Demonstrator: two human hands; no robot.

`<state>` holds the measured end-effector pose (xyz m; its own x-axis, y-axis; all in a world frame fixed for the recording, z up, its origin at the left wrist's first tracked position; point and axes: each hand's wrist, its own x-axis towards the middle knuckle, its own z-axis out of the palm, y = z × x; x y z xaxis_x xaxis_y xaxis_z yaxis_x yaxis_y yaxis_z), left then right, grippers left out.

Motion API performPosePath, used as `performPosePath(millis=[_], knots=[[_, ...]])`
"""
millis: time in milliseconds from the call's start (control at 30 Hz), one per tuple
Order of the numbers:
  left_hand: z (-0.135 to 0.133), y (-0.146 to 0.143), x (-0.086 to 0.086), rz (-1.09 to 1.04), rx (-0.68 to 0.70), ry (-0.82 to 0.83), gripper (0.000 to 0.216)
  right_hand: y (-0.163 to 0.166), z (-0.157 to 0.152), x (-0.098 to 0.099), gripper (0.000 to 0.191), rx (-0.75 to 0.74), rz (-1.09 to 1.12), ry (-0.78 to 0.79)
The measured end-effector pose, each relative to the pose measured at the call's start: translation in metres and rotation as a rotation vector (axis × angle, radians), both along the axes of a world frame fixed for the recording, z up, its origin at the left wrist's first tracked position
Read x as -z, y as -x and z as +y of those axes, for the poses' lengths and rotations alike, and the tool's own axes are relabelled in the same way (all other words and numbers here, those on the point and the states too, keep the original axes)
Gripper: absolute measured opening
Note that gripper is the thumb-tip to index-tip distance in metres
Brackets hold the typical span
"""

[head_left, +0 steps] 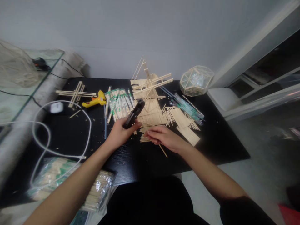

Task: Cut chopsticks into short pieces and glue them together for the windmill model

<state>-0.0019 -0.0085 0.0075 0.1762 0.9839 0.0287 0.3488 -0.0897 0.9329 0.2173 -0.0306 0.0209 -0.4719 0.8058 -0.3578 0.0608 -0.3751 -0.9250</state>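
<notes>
My left hand (119, 134) is closed around a slim black hand tool (134, 114), whose exact kind I cannot make out; it points up and away. To the right, my right hand (165, 138) is pinched on a thin wooden stick (163, 151), with one end jutting out below the fingers. Beneath and between the hands lie rows of short cut sticks (145, 136). Just beyond stands a wooden stick structure (151, 82) on thin wooden sheets (150, 106).
A yellow glue gun (95, 99), crossed sticks (78, 93) and wrapped chopsticks (119, 103) lie left on the black table (217, 147). A white cable (90, 125) loops there, near bagged sticks (98, 189). A geometric stick frame (197, 80) sits at the back right.
</notes>
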Motion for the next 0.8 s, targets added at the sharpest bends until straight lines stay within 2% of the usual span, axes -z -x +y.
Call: performPosePath(millis=[133,233,367,433,500,633,800], knots=[[-0.003,-0.003,0.005,-0.074,0.052,-0.021,0.023,0.006,-0.005,0.005,0.02,-0.087,-0.117,-0.171],[-0.002,-0.001,0.006,-0.04,-0.016,-0.046,0.025,0.006,-0.009,0.008,0.014,-0.062,-0.225,-0.318],[0.001,0.003,0.002,-0.049,-0.173,-0.106,0.027,0.008,-0.024,0.016,0.044,-0.027,-0.333,-0.543],[0.001,0.004,0.0,-0.084,-0.223,-0.11,0.027,0.01,-0.034,0.024,0.05,-0.047,-0.355,-0.668],[0.002,0.004,-0.001,-0.11,-0.257,-0.097,0.028,0.013,-0.044,0.034,0.05,-0.021,-0.386,-0.771],[0.001,0.004,-0.001,-0.103,-0.262,-0.088,0.028,0.015,-0.055,0.052,0.044,-0.07,-0.474,-0.943],[0.001,0.005,0.002,-0.062,-0.236,-0.096,0.028,0.004,-0.057,0.052,0.039,-0.061,-0.641,-1.13]])
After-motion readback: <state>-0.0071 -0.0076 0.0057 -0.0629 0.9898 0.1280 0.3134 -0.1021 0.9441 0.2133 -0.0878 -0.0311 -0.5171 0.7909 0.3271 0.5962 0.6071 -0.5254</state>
